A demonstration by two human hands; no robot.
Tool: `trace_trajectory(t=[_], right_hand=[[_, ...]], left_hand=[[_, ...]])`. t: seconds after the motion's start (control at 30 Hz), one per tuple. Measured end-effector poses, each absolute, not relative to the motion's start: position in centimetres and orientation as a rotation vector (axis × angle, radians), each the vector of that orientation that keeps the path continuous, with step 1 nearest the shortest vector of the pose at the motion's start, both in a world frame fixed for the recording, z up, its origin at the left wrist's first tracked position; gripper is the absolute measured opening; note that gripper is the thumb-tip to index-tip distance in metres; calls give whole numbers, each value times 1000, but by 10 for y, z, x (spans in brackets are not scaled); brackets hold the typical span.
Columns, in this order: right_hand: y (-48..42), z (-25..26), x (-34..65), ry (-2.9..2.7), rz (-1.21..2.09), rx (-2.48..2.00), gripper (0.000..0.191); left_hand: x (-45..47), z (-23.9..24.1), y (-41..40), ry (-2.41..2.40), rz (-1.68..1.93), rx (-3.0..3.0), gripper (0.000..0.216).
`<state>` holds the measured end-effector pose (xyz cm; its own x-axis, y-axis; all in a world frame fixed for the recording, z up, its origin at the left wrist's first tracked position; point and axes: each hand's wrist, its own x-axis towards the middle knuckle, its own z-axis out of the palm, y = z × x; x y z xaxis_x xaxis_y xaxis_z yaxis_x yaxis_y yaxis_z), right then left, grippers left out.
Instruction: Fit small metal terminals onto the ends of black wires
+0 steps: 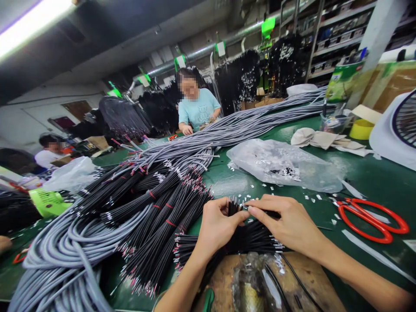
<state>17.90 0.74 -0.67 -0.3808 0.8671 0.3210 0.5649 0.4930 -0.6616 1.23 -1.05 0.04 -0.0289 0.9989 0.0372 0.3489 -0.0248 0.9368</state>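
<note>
My left hand (218, 223) is closed around a small bunch of black cables (232, 207), whose tips stick up between thumb and fingers. My right hand (286, 219) pinches at a cable end beside the left thumb; a dark cable length shows under its fingers. Thumb and fingertips of both hands almost meet. Beneath them lies a pile of black cables (253, 238) with silvery ends, crossing the edge of a worn brown board (224, 281). Small silvery-white pieces (313, 198) are scattered on the green table just beyond my hands.
Red-handled scissors (373, 219) lie at right. Ahead is a clear plastic bag (279, 162) with small pieces inside. Black cable bundles (162, 247) with red bands and thick grey cables (81, 242) cover the left. A co-worker (199, 104) sits across the table; another person (50, 151) is farther left.
</note>
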Motion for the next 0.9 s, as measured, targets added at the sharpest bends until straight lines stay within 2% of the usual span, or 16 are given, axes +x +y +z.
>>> trace_trajectory(t=[0.27, 0.37, 0.57, 0.8, 0.9], right_hand=[[13, -5, 180, -1926, 739, -1099, 21], [13, -6, 178, -1906, 784, -1007, 12], [11, -10, 173, -1927, 790, -1016, 21], [3, -1, 171, -1972, 624, -1009, 22], [14, 6, 186, -1890, 371, -1063, 23]], left_hand=[[7, 11, -9, 1241, 893, 1416, 16], [9, 12, -11, 1198, 855, 1406, 18], [15, 8, -13, 1275, 932, 1432, 15], [15, -5, -5, 1510, 1046, 1431, 23], [13, -8, -2, 1546, 1024, 1455, 26]])
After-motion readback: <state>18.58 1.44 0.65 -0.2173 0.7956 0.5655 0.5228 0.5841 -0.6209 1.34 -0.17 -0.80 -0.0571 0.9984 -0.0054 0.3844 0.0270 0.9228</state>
